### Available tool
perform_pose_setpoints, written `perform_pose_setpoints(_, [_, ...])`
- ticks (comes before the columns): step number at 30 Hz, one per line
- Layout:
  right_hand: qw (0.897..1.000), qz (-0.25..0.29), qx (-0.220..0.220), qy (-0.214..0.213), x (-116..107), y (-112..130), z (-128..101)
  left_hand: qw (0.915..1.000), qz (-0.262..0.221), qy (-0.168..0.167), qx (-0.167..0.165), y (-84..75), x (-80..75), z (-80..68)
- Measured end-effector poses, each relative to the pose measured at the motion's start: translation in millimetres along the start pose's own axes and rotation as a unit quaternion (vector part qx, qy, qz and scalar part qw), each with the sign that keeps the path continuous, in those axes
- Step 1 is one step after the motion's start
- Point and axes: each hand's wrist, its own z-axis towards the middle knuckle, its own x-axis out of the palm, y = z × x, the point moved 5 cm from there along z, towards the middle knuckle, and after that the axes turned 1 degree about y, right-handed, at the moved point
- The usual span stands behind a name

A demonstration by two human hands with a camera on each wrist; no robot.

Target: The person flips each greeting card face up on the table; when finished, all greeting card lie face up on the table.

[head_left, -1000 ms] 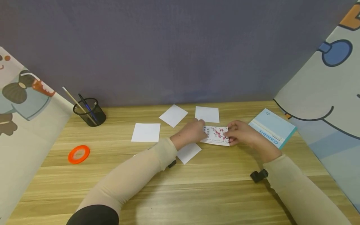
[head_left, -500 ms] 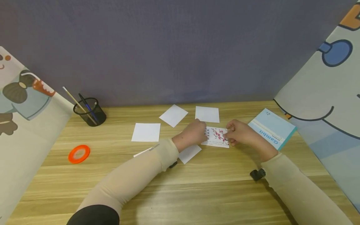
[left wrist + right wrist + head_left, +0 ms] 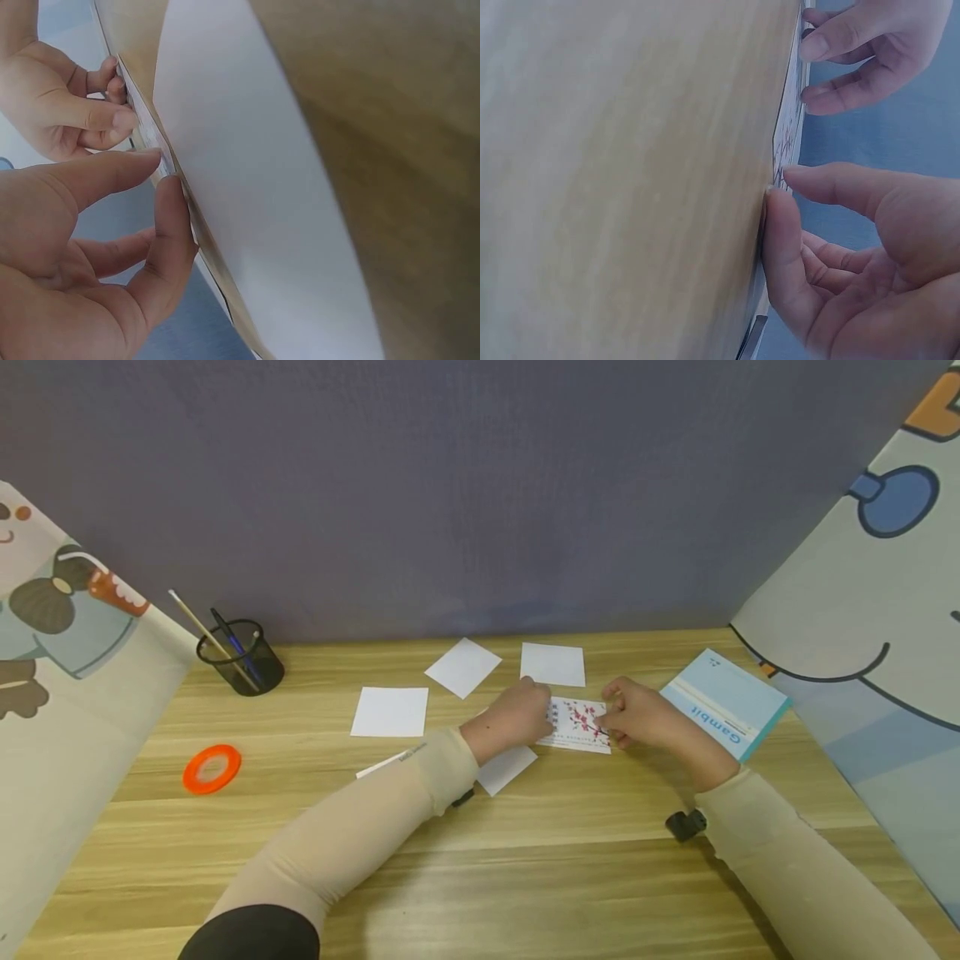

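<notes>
A white card [image 3: 576, 725] printed with pink blossoms and dark characters lies low over the table between both hands. My left hand [image 3: 514, 712] pinches its left end, with the thumb and index fingertip at the edge in the left wrist view. At the opposite end, my right hand [image 3: 639, 713] holds the card's edge between thumb and index finger, seen close in the right wrist view. Under the left wrist, a blank white card [image 3: 506, 770] is partly covered. Beyond the hands lie another white card [image 3: 552, 664] and a turned one [image 3: 463, 667].
Farther left is a white card [image 3: 390, 712], and a white slip [image 3: 381, 765] shows beside the left sleeve. An orange tape roll [image 3: 212, 769] and a black mesh pen cup [image 3: 247, 664] stand left. A blue Gambit pack [image 3: 723, 702] lies right. A grey panel [image 3: 480, 502] closes the back.
The printed card has shifted very slightly toward the near side and lies flatter. My right hand has moved a little left; in the last half second both hands hardly moved.
</notes>
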Motion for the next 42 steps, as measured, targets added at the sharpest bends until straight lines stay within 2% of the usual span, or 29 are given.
perform_pose_setpoints(12, [0.997, -0.067, 0.012, -0.018, -3, 4, -6, 0.9992, 0.029, 0.017, 0.02, -5.5, -3.0, 1.8])
perform_pose_setpoints(16, [0.995, -0.094, 0.013, -0.029, -10, 5, -8, 0.9994, 0.011, 0.033, 0.005, -0.3, -8.3, 2.1])
perform_pose_setpoints(21, [0.99, -0.13, -0.011, -0.052, -22, 12, -7, 0.9995, -0.004, 0.018, -0.024, 11.3, -23.0, 7.3])
perform_pose_setpoints(24, [0.989, -0.129, -0.024, -0.063, -28, 17, -4, 0.9988, -0.023, 0.003, -0.043, 20.5, -29.4, 13.1])
perform_pose_setpoints(29, [0.99, -0.114, -0.029, -0.079, -35, 24, 6, 0.9977, -0.035, -0.01, -0.057, 36.0, -35.7, 22.4])
perform_pose_setpoints(36, [0.992, -0.094, -0.021, -0.082, -38, 30, 22, 0.9935, -0.096, -0.014, -0.059, 48.7, -40.2, 31.6])
perform_pose_setpoints(42, [0.994, -0.062, -0.021, -0.089, -36, 31, 36, 0.9928, -0.109, -0.01, -0.048, 55.5, -38.8, 41.2])
